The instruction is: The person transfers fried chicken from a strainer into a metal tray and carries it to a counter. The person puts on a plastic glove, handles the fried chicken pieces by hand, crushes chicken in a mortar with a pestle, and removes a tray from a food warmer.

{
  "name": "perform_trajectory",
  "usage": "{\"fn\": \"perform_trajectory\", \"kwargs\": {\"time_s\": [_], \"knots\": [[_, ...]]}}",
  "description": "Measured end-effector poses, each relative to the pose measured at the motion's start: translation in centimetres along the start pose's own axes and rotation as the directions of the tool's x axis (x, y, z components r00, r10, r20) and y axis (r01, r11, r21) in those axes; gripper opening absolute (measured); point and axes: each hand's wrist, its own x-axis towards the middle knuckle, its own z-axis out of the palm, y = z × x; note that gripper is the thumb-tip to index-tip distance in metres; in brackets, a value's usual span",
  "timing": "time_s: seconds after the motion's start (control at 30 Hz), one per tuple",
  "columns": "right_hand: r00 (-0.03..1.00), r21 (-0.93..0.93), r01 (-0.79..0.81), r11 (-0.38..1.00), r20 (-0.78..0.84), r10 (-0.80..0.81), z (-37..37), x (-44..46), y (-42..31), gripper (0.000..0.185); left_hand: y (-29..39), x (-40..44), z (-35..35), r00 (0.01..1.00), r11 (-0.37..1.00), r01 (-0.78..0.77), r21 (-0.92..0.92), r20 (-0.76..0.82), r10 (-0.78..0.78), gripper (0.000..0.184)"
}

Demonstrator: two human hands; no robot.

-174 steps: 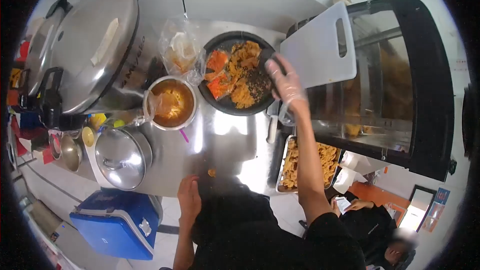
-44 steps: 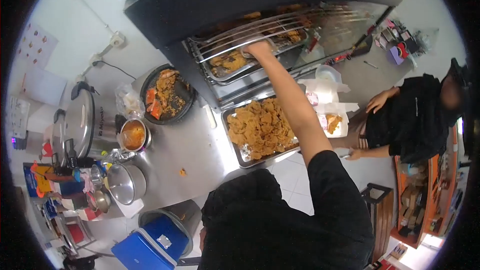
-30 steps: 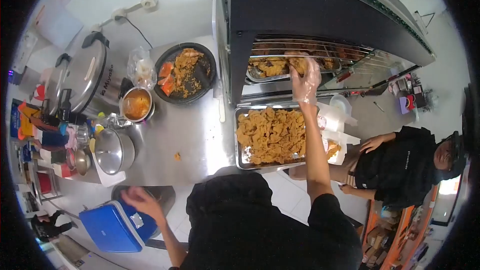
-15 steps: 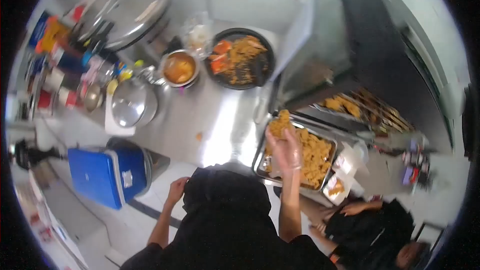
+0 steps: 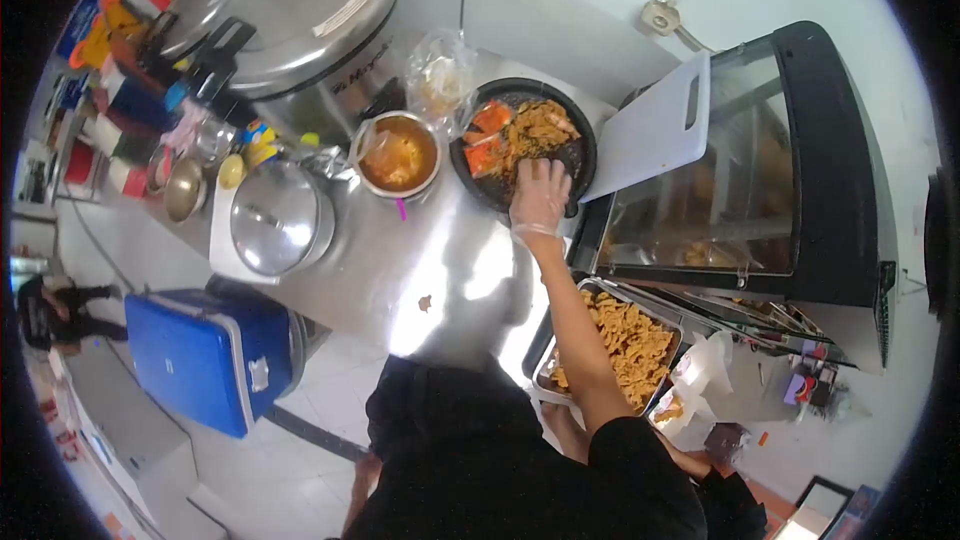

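Note:
My right hand, in a clear plastic glove, reaches down into the front of a round black mortar. Its fingers bend downward and their tips are hidden, so I cannot make out what they hold. In the mortar lie golden-brown fried pieces with dark crumbs, and an orange-red packet or piece at the left. Under my right forearm is a metal tray heaped with fried crispy pieces. My left hand hangs low beside my body, mostly covered by it; its fingers do not show clearly.
Left of the mortar stand a pot of orange-red broth, a lidded pot and a large pressure cooker. A white cutting board leans against a glass display case. A blue cooler sits below. Another person's arm is at lower right.
My right hand has gone from above the tray, where it held a piece of fried chicken, up and left into the mortar. The chicken piece no longer shows in it. The view has shifted.

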Motion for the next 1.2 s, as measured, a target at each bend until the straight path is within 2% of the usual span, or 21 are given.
{"fn": "perform_trajectory", "kwargs": {"time_s": [0.03,0.07,0.13,0.3,0.37,0.4,0.43,0.47,0.5,0.57,0.63,0.7,0.77,0.8,0.83,0.87,0.93,0.97,1.07,1.13,1.2], "knots": [[0.990,-0.088,-0.049,0.995,-0.136,0.036,-2.6,-0.2,-0.7,0.050,-0.2,-0.6,-0.5,0.963,0.937,-0.263,0.229,0.007,0.268,0.039],[0.989,-0.109,-0.068,0.992,-0.135,0.053,-2.3,0.2,0.1,0.050,-0.8,-1.1,-0.1,0.964,0.956,-0.263,0.128,0.002,0.265,0.039],[0.888,-0.135,-0.373,0.918,0.236,0.395,-0.7,0.4,2.7,0.063,-0.6,-0.6,-1.0,0.959,0.959,-0.283,0.017,-0.003,0.283,0.039],[0.828,-0.120,-0.442,0.889,0.326,0.456,0.2,2.4,6.7,0.064,0.6,4.7,-8.1,0.768,0.769,-0.636,0.062,-0.047,0.639,0.039],[0.823,0.315,-0.560,0.767,0.320,0.469,0.9,3.4,9.1,0.068,1.2,7.0,-11.0,0.558,0.557,-0.812,0.175,-0.046,0.828,0.039],[0.815,0.314,-0.574,0.756,0.314,0.487,0.1,3.3,9.2,0.068,1.6,8.0,-12.2,0.431,0.425,-0.875,0.234,-0.028,0.902,0.039],[0.765,0.569,-0.641,0.515,0.418,0.490,-5.1,3.9,6.8,0.069,2.2,8.9,-13.0,0.347,0.337,-0.903,0.265,-0.010,0.938,0.039],[0.724,0.732,-0.652,0.198,0.523,0.449,-9.7,4.3,4.4,0.071,2.3,8.6,-12.9,0.348,0.334,-0.905,0.262,0.004,0.938,0.039],[0.710,0.723,-0.665,0.188,0.532,0.462,-12.6,4.4,2.9,0.071,2.0,8.1,-12.8,0.466,0.463,-0.843,0.274,-0.057,0.883,0.035],[0.825,0.536,-0.560,0.632,0.286,0.488,-16.8,4.5,0.6,0.060,1.9,7.8,-13.3,0.655,0.665,-0.717,0.210,-0.124,0.746,0.031],[0.814,0.422,-0.580,0.696,0.286,0.505,-18.1,4.0,-1.7,0.058,2.7,7.6,-13.9,0.753,0.755,-0.656,0.009,-0.060,0.655,0.031],[0.812,0.283,-0.579,0.765,0.288,0.507,-14.4,3.5,-2.4,0.058,3.9,7.5,-14.8,0.750,0.743,-0.657,-0.125,-0.015,0.661,0.031],[0.715,0.125,-0.576,0.808,0.556,0.424,-3.2,2.1,-0.7,0.064,4.7,7.0,-15.8,0.730,0.725,-0.666,-0.178,0.046,0.682,0.030],[0.692,0.113,-0.569,0.815,0.601,0.400,-2.9,2.2,-2.1,0.069,4.9,6.9,-16.3,0.738,0.743,-0.656,-0.132,0.097,0.668,0.030],[0.667,0.170,-0.577,0.798,0.663,0.341,-3.4,3.6,-1.4,0.069,4.1,7.8,-15.9,0.844,0.820,-0.535,0.203,0.096,0.528,0.025],[0.639,0.222,-0.575,0.787,0.723,0.263,-4.2,4.9,-0.6,0.070,2.6,8.1,-14.7,0.843,0.820,-0.536,0.199,0.094,0.529,0.025],[0.674,0.212,-0.627,0.750,0.631,0.385,-9.3,5.5,-2.4,0.069,1.3,9.8,-13.9,0.565,0.537,-0.776,0.332,-0.013,0.825,0.028],[0.681,0.207,-0.675,0.708,0.545,0.489,-10.6,5.4,-3.4,0.069,2.1,7.0,-13.9,0.780,0.692,-0.614,-0.380,-0.160,0.604,0.028],[0.603,0.150,-0.770,0.620,0.487,0.632,-8.2,3.8,-3.6,0.069,-0.9,6.7,-10.4,0.885,0.844,-0.401,-0.357,0.087,0.458,0.032],[0.636,0.060,-0.709,0.703,0.486,0.600,-3.9,3.2,-1.6,0.072,0.1,5.8,-10.0,0.886,0.860,-0.428,-0.279,0.058,0.460,0.031],[0.566,0.090,-0.643,0.761,0.725,0.393,-4.7,5.0,0.5,0.075,0.8,6.0,-9.9,0.881,0.849,-0.443,-0.287,0.038,0.472,0.030]]}}
